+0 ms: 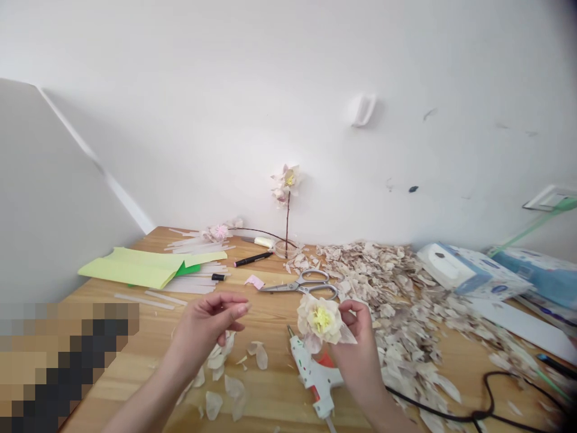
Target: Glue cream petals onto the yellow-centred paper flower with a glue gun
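One paper flower [321, 320] with a yellow centre sits gripped in the right hand [356, 328] above a wooden table [270, 385]; the left hand [205, 325] is near it, fingers [234, 308] pinched narrow, cannot tell if holding anything. White glue gun [313, 373] lies just below the flower, steel scissors [311, 284] beyond it, loose petals [220, 385] under the left hand.

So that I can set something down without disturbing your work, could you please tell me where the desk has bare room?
Bare wood shows between the scissors and the hot glue gun, and on the tabletop left of the left hand, below the white strips. It is crowded right of the right hand, holding a pale flower, where dried petals pile up.
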`<act>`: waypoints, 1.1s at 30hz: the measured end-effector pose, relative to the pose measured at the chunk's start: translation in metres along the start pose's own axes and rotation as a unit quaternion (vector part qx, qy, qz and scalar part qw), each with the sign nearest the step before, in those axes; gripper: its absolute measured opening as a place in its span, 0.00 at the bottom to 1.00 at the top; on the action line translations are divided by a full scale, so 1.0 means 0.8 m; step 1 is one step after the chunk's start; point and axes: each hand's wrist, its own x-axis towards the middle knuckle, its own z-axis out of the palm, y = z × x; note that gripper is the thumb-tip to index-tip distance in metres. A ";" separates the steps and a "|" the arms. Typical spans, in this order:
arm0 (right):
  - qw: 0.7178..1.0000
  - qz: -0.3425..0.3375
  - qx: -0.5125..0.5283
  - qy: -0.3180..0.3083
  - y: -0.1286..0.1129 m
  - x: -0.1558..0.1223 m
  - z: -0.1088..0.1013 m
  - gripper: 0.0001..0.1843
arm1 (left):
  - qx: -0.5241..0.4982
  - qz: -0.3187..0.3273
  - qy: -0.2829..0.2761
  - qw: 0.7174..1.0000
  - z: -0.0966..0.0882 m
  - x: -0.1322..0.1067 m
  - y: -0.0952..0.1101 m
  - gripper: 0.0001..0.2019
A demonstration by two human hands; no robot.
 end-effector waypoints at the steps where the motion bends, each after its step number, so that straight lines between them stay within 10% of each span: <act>1: 1.000 0.005 0.007 0.007 0.000 0.000 0.001 0.21 | 0.006 0.006 0.014 1.000 -0.002 0.001 0.002 0.07; 11: 0.990 0.092 0.103 -0.025 0.001 0.010 -0.003 0.28 | 0.121 0.015 -0.020 0.992 -0.016 0.026 -0.016 0.11; 17: 0.978 0.130 0.142 -0.080 -0.006 0.014 -0.004 0.22 | 0.169 0.027 -0.129 0.977 0.018 0.021 -0.054 0.14; 25: 0.976 0.140 0.138 -0.098 -0.019 0.011 0.004 0.24 | 0.106 0.116 -0.274 0.949 0.058 -0.006 -0.035 0.20; 33: 0.969 0.149 0.146 -0.132 -0.022 0.002 0.006 0.24 | 0.057 0.132 -0.245 0.959 0.074 -0.009 -0.035 0.13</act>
